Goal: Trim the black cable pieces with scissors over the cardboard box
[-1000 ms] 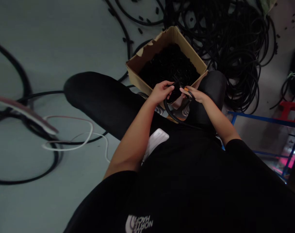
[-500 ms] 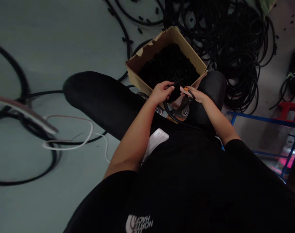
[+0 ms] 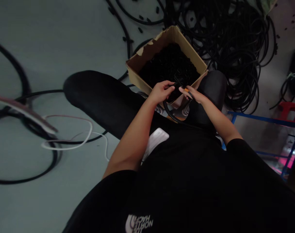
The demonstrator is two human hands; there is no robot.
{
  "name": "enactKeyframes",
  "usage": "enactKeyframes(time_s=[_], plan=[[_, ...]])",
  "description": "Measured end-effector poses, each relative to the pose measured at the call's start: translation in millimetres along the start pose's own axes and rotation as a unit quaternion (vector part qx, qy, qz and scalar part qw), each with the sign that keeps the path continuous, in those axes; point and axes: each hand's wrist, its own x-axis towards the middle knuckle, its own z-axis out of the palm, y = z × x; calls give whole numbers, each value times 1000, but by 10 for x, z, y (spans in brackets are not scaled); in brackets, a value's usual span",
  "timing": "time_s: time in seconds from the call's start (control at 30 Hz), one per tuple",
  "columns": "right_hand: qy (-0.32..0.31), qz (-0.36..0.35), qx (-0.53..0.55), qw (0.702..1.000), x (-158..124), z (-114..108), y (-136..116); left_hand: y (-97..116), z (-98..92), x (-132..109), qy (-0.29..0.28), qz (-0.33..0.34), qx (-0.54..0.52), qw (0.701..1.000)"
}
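A black rubber cable (image 3: 170, 116) was held over the near corner of a cardboard box (image 3: 135, 76) filled with black pieces (image 3: 169, 66). It was gripped in the curled left hand (image 3: 160, 92) and pinched narrowly by the right hand (image 3: 194, 94) beside a small orange part (image 3: 186, 89). A steady pinch was best maintained, with the loop kept clear of the box rim.

The small orange piece (image 3: 186, 89) at the middle of the view is partly hidden by the right hand (image 3: 195, 95) and too small to identify. In the cardboard box (image 3: 159, 45) at 12 o'clock, the black pieces (image 3: 169, 64) are too dark to tell apart. At 9 o'clock, the pale strip (image 3: 23, 111) is blurred and cut off by the edge. At 1 o'clock, the black cable pile (image 3: 234, 48) runs past the top edge, and at 3 o'clock the red object (image 3: 291, 110) runs past the right edge.
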Motion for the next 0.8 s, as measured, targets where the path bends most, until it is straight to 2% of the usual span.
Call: enactKeyframes(time_s=[0.1,0.27,0.63,0.8], plan=[[45,-6,-54,998,-15,33,-33,-46,3,21,13,5,-2,1000],[53,-13,-68,996,-37,55,-91,-114,-28,66,61,13,-16,998],[30,-6,-66,997,-87,8,-87,-114,-112,45,94,29,-20,995],[-5,-24,-32,999,-38,9,-28,-152,-85,70,74,8,-15,997]])
